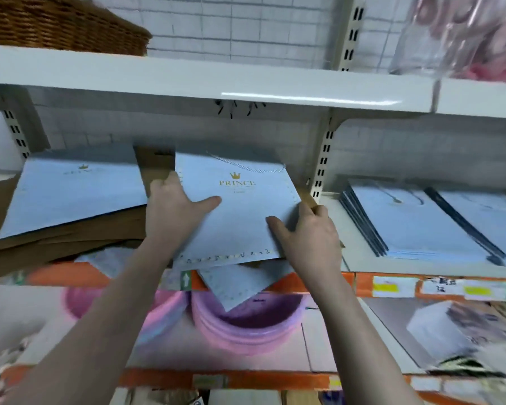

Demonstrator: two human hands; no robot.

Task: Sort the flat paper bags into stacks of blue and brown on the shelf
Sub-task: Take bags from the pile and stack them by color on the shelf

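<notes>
Both hands, left hand (176, 207) and right hand (307, 232), grip the blue bag (237, 211); pulling carelessly could drag the loose bag (240, 283) beneath off the shelf (392, 271)

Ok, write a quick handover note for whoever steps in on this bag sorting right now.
Left hand: grips the left edge of the flat light-blue "Prince" paper bag.
Right hand: grips the same bag's right edge.
Where things are: this bag is over the middle of the white metal shelf; another light-blue bag lies on the flat brown paper bags at left; one more blue bag overhangs the shelf's front edge.
Done: no clean stacks yet.
Left: separate blue from brown and square both stacks.
</notes>
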